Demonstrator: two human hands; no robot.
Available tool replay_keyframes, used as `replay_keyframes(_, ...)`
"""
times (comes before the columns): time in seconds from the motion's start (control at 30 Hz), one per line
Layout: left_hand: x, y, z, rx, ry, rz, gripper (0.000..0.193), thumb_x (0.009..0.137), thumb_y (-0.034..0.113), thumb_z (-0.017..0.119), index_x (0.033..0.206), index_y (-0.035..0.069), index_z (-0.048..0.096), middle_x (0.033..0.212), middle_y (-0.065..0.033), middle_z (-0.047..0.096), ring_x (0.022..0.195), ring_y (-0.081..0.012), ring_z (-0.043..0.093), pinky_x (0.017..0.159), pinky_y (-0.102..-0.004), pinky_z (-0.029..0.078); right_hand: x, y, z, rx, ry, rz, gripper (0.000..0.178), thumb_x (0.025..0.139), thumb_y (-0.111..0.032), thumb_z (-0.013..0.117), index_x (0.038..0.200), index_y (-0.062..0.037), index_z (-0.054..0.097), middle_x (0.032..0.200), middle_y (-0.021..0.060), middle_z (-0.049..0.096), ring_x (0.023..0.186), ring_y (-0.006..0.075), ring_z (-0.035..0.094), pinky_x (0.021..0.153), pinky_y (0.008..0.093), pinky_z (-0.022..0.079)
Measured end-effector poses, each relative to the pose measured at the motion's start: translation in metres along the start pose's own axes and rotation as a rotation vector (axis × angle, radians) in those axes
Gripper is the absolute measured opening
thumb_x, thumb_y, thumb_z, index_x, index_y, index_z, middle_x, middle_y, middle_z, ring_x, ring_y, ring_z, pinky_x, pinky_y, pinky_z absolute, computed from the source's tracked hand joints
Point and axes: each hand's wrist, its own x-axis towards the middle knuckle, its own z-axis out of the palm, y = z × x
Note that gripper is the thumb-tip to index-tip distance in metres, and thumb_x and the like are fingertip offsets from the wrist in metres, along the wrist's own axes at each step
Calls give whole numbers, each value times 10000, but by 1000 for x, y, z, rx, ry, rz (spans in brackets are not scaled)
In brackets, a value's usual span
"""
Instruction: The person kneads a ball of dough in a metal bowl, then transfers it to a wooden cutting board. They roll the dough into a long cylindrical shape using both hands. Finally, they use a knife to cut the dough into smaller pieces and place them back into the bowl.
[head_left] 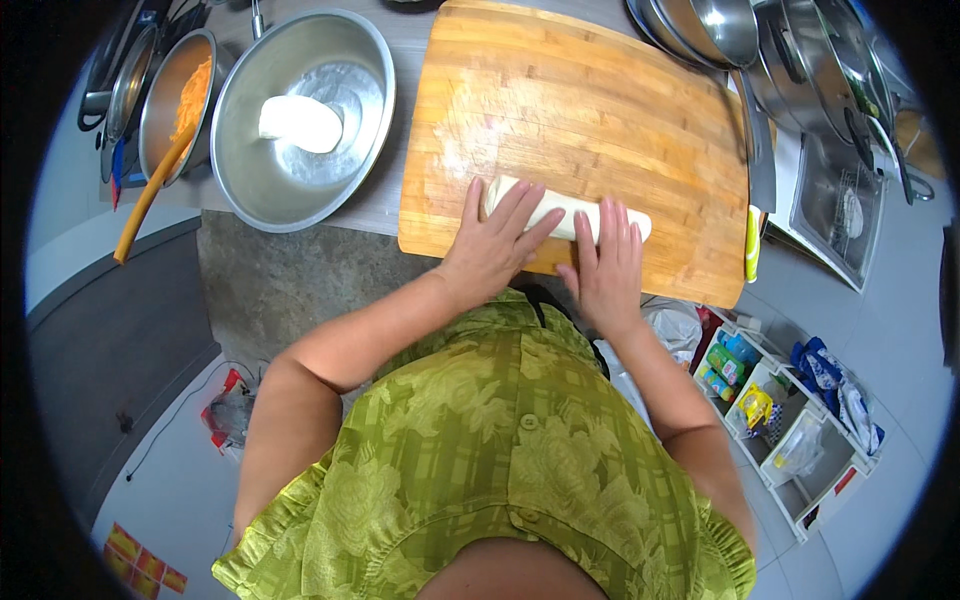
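Note:
A thick white roll of dough (pixel 572 209) lies crosswise near the front edge of a wooden cutting board (pixel 590 110). My left hand (pixel 492 238) rests over its left part with the fingers stretched out and a little apart. On its right part lies my right hand (pixel 606 262), fingers long and flat, thumb apart. Both palms sit at the board's near edge. Left of the board, a wide steel bowl (pixel 235 170) holds another white lump of dough (pixel 302 123).
A pot (pixel 150 125) with orange shredded food and an orange-brown handle stands at the far left. Beside the board's right edge lies a knife (pixel 760 150) with a green-and-white handle (pixel 752 245). Steel bowls and pots (pixel 800 60) crowd the back right, near a sink (pixel 835 215).

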Motion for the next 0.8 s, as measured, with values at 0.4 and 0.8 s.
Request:
replay_keyframes(0.4,93,-48,-3,-235,26,-153,1184,620,802,699,1564,167,373,1609,-218,307,1530,-392,198,1124,-761,126,94,48,8,-212,52,324,836,933,-586,574,1560,-80,353,1636,214,265,1519,406,225,1191,624,176)
replay_keyframes(0.8,118,-64,-16,-67,-103,72,1203,643,753,724,1533,21,380,1587,-330,279,1515,-466,191,1197,-645,136,120,86,-18,-78,75,-116,685,879,-296,685,1510,-138,472,1606,205,330,1471,407,316,1188,539,256)
